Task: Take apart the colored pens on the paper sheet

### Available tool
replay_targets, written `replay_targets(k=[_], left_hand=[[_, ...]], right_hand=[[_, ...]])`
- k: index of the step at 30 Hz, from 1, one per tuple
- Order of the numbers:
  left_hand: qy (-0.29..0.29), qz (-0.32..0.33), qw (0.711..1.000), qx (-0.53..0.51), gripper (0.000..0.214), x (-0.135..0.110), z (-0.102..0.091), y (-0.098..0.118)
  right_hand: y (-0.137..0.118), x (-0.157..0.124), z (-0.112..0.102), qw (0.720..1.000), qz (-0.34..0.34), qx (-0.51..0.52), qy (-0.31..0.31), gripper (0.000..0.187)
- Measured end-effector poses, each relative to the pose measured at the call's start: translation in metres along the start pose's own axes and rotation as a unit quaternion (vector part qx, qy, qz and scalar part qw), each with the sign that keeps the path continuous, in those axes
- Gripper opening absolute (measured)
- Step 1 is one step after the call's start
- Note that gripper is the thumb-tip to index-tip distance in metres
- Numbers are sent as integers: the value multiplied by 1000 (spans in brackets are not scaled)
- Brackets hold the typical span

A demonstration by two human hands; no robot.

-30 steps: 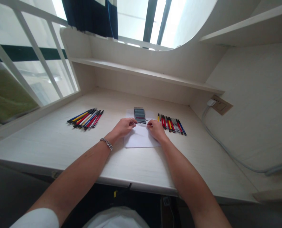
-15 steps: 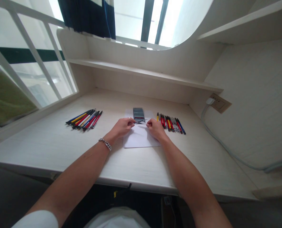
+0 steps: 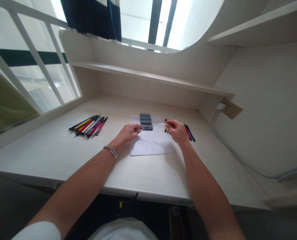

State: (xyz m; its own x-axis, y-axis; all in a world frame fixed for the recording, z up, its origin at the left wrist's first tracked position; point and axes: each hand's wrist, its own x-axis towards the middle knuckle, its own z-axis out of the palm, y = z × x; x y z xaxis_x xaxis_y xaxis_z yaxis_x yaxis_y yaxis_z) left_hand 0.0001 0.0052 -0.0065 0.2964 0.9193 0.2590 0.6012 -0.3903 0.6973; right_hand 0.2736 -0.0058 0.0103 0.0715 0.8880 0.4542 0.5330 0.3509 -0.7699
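Observation:
My left hand (image 3: 128,132) rests on a white sheet of paper (image 3: 151,145) and pinches a dark pen barrel (image 3: 145,128) that points right. My right hand (image 3: 176,130) is raised a little above the desk to the right and pinches a thin white pen refill (image 3: 161,124), held level and pointing left. The two parts are apart. A dark phone (image 3: 145,121) lies on the paper's far edge between the hands. A row of coloured pens (image 3: 188,132) lies right of the paper, partly hidden by my right hand.
A second bundle of coloured pens (image 3: 88,125) lies on the desk (image 3: 63,146) to the left. A wall socket (image 3: 230,108) with a grey cable (image 3: 238,156) is on the right. A shelf (image 3: 148,76) runs along the back.
My right hand has moved right and upward, drawing the white refill out of the barrel. The left hand kept the barrel in place on the paper.

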Motion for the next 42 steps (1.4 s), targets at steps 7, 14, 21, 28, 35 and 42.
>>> replay_targets(k=[7, 14, 21, 28, 35, 42], left_hand=[[-4, -5, 1000, -9, 28, 0, 1, 0], [-7, -9, 1000, -5, 28, -1, 1, 2], [-9, -13, 1000, -19, 27, -1, 1, 2], [-10, -1, 1000, -13, 26, -1, 1, 2], [-33, 20, 999, -8, 28, -2, 4, 6], [-39, 24, 999, -28, 27, -2, 4, 8]], right_hand=[[-7, -3, 1, 1000, -4, -20, -7, 18], [-10, -4, 3, 1000, -7, -23, -12, 17], [-11, -6, 3, 1000, -5, -22, -18, 15], [-15, -8, 5, 999, -3, -44, -25, 15], [-21, -13, 14, 997, -7, -35, -63, 14], [-23, -17, 21, 996, -28, -45, -74, 15]])
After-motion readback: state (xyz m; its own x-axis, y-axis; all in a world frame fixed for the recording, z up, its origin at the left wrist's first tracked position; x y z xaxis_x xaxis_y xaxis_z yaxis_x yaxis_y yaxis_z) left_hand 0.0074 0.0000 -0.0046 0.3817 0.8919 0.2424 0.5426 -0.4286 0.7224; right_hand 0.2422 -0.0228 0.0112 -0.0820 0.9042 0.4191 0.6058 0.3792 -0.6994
